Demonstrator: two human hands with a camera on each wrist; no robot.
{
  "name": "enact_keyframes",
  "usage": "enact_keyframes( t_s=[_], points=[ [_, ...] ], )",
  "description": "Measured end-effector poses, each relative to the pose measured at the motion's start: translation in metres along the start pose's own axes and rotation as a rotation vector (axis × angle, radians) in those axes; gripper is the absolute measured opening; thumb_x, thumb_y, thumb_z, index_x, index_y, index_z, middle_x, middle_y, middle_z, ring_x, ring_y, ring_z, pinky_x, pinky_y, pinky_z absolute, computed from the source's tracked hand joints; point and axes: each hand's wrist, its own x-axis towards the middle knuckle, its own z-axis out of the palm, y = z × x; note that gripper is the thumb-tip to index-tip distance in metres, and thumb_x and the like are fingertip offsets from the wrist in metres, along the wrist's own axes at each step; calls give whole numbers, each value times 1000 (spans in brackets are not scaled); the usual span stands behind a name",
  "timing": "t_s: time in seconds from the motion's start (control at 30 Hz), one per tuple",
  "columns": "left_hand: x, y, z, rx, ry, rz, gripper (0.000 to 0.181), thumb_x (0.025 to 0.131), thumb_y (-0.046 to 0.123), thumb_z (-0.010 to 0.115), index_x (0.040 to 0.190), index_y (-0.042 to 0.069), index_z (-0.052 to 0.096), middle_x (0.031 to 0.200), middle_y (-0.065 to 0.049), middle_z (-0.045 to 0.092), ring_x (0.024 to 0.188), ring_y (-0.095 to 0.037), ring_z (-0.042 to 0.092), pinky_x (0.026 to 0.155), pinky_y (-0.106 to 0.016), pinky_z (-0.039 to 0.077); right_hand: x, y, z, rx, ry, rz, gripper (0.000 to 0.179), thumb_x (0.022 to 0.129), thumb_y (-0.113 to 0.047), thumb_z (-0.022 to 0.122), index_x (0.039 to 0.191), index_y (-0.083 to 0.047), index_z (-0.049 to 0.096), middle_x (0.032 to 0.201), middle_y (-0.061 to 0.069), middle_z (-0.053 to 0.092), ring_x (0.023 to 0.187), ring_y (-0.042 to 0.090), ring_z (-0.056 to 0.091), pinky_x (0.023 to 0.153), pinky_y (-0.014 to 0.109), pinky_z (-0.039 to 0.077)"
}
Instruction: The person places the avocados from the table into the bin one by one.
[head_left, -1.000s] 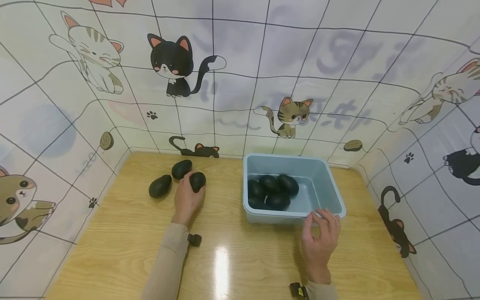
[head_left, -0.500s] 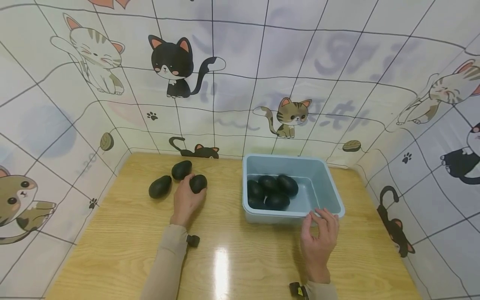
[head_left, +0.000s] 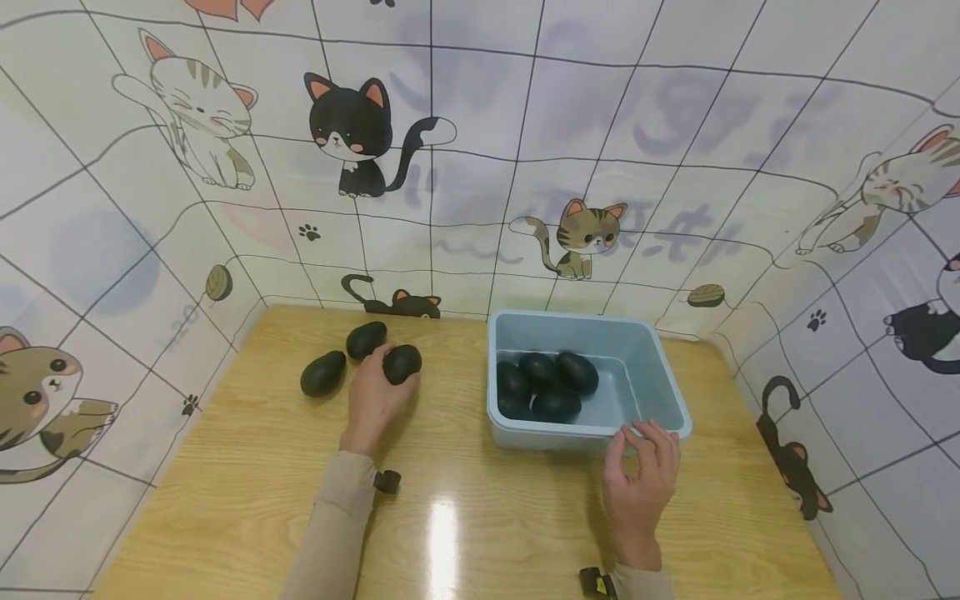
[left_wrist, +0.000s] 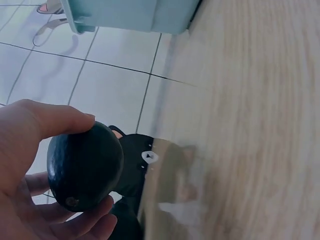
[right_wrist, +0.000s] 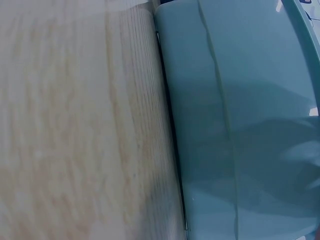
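Observation:
My left hand (head_left: 377, 400) grips a dark green avocado (head_left: 402, 364), thumb on one side and fingers round the other. In the left wrist view this avocado (left_wrist: 85, 167) shows smooth and whole, held near the tabletop. Just left of that hand, two more avocados (head_left: 323, 374) lie on the table, one behind the other. To the right stands a light blue plastic box (head_left: 656, 375) with several avocados (head_left: 557, 404) gathered in its left half. My right hand (head_left: 641, 487) pinches the box's front rim near its right corner. The right wrist view shows mostly the box's outer wall (right_wrist: 240, 150).
The wooden table (head_left: 247, 500) ends at walls (head_left: 465, 125) covered with cat-patterned sheeting at the back and both sides. The box stands close to the back wall. Bare wood lies between the left hand and the box.
The avocado in my left hand has shifted slightly to the right, away from the two on the table. My right hand stays at the box's rim.

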Motion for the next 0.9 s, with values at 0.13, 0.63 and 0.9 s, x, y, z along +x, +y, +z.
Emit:
enact_keyframes(
  t_s=[0.13, 0.63, 0.9],
  points=[
    [-2, 6, -3, 0, -5, 22, 70, 91, 36, 80, 151, 11, 55, 145, -22, 61, 130, -46, 61, 107, -62, 51, 0, 0, 0, -1, 0, 6, 10, 87, 6, 73, 96, 10, 75, 110, 28, 72, 118, 49, 63, 123, 70, 31],
    [-10, 26, -8, 15, -4, 111, 71, 89, 36, 83, 150, 10, 57, 140, -22, 64, 125, -44, 65, 101, -60, 54, -1, 0, 0, 14, 13, 2, 9, 87, 5, 73, 95, 9, 76, 109, 27, 73, 125, 27, 63, 122, 71, 32],
    [-12, 34, -12, 24, 6, 141, 70, 89, 36, 84, 149, 12, 57, 143, -19, 64, 129, -41, 64, 105, -59, 53, 0, -1, -1, 8, -10, 12, 11, 92, 0, 71, 98, 9, 75, 111, 26, 72, 122, 41, 63, 125, 68, 30]
  ],
)
